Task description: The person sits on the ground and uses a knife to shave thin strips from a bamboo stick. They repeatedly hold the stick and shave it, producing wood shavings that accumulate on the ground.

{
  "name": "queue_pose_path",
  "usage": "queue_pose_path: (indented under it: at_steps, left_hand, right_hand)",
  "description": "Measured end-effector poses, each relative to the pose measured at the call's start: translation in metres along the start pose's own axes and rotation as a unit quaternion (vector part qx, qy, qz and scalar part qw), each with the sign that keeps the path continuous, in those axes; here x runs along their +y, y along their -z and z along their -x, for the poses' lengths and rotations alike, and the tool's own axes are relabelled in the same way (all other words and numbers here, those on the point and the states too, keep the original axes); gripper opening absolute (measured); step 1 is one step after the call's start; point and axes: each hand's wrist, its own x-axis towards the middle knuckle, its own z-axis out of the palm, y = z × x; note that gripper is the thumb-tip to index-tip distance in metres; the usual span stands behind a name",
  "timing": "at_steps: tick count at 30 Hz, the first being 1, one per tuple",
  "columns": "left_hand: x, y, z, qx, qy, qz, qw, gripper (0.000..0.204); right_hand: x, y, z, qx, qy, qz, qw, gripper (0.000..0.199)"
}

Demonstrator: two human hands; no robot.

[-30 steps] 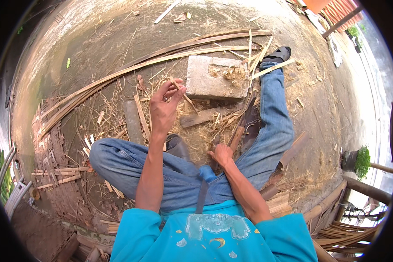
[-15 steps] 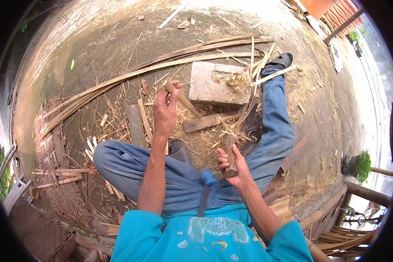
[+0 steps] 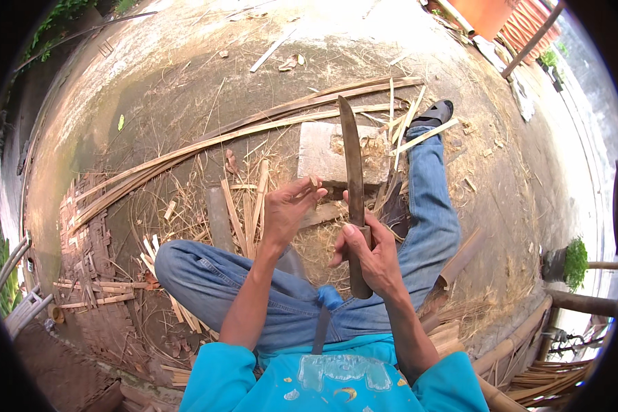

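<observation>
The broad-bladed knife point(image 3: 352, 161) stands in the middle of the view, its tip toward 12 o'clock and its dark handle point(image 3: 359, 275) toward 6. The right hand point(image 3: 376, 255) is closed around the upper part of that handle, with the thumb pressed along it and the butt jutting out below the grip. At the knife's 9 o'clock, the left hand point(image 3: 285, 211) is nearly closed, thumb and fingertips pinching a small pale brown piece point(image 3: 314, 182); its full length cannot be told. This piece and the blade are apart.

Toward 12 o'clock, the blade passes in front of a pale block point(image 3: 314, 147) with shavings on top. Beyond it, long split strips point(image 3: 220, 137) sweep across the ground from 10 to 12. Between 1 and 2 o'clock rests a sandalled foot point(image 3: 434, 113), at the end of the outstretched right leg. The bent left knee point(image 3: 175, 264) lies between 8 and 9. Farther out, just past 3, sits a green potted plant point(image 3: 575, 264).
</observation>
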Motion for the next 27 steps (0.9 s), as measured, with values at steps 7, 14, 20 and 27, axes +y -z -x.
queue_pose_path:
  at_steps: [7, 14, 20, 27]
  left_hand:
    - [0.003, -0.003, 0.001, -0.019, 0.002, -0.05, 0.999, 0.027]
    - [-0.011, 0.001, 0.001, -0.019, -0.034, -0.051, 0.998, 0.029]
    - [-0.006, -0.001, 0.002, -0.016, -0.028, -0.06, 0.998, 0.029]
    - [0.001, -0.002, 0.002, -0.024, -0.032, -0.076, 0.996, 0.027]
  right_hand:
    - [-0.007, -0.004, -0.021, -0.018, -0.059, 0.079, 0.995, 0.052]
    - [-0.003, -0.014, -0.027, -0.007, -0.06, 0.089, 0.994, 0.058]
    - [0.0, -0.012, -0.027, -0.013, -0.059, 0.078, 0.995, 0.054]
    - [0.005, -0.009, -0.026, -0.023, -0.066, 0.063, 0.996, 0.05]
